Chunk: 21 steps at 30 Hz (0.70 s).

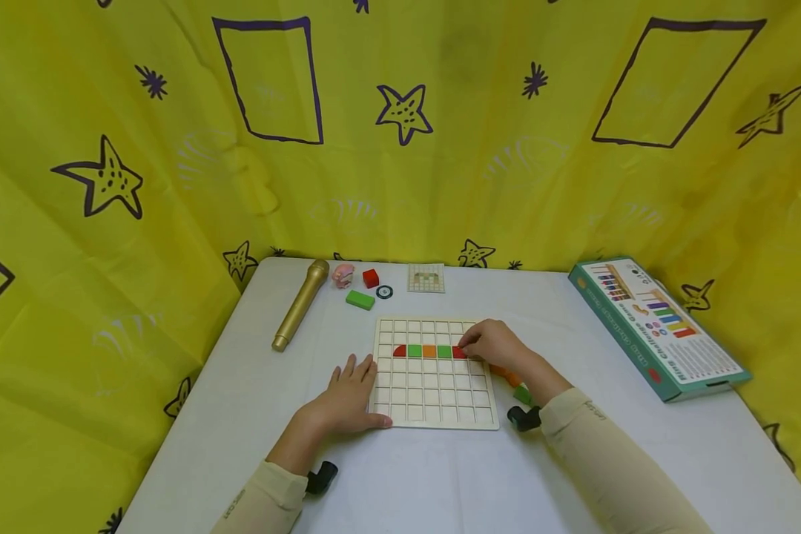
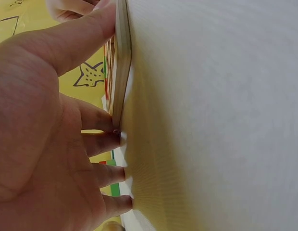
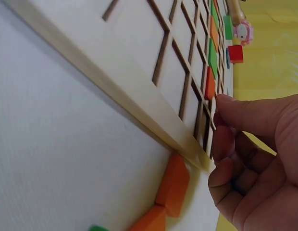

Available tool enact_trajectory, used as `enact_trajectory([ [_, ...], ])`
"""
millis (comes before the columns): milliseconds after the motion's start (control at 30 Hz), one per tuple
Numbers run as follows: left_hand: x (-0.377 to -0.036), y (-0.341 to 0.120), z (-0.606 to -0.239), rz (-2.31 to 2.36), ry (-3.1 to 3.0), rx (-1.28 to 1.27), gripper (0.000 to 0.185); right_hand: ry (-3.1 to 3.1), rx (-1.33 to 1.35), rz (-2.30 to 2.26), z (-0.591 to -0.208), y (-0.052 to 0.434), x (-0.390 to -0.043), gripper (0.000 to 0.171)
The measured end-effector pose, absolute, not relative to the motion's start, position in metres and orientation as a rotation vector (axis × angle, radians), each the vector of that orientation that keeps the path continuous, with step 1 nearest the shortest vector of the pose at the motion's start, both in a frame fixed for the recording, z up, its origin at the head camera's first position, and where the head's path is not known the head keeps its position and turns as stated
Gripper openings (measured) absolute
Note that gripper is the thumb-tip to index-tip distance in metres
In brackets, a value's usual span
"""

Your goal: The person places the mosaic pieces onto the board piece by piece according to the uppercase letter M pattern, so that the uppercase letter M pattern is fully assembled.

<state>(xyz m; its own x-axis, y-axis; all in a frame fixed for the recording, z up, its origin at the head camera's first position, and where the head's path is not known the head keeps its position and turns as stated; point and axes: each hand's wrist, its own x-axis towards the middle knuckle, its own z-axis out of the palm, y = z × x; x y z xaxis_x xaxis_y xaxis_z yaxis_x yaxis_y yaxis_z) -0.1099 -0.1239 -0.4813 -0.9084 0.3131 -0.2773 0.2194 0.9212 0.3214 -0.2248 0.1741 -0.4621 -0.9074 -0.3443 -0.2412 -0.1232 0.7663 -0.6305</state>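
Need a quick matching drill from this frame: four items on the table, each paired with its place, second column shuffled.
Things:
1. microphone
2. box
3. left hand
4. red cube

Places:
A. at the table's right edge
B. flat on the table, against the grid board's left edge
C. left of the grid board, lying slantwise
D. at the back of the table, beside the pink toy

Pairs: 1-C, 2-A, 3-B, 4-D

gold microphone (image 1: 300, 305), teal game box (image 1: 657, 327), pink pig (image 1: 343, 275), yellow curtain (image 1: 400, 133)
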Motion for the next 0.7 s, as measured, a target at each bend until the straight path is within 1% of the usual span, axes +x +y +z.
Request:
enact_trajectory([
  [333, -0.109, -0.125, -0.478, 0.424, 2.754, 0.397, 0.109, 2.628, -0.286, -0.907, -0.45, 0.195, -0.224, 0.011],
  [700, -0.109, -0.125, -0.482, 0.423, 2.759, 0.394, 0.11, 2.625, -0.337, -0.923, -0.456, 0.228, -0.22, 0.015],
])
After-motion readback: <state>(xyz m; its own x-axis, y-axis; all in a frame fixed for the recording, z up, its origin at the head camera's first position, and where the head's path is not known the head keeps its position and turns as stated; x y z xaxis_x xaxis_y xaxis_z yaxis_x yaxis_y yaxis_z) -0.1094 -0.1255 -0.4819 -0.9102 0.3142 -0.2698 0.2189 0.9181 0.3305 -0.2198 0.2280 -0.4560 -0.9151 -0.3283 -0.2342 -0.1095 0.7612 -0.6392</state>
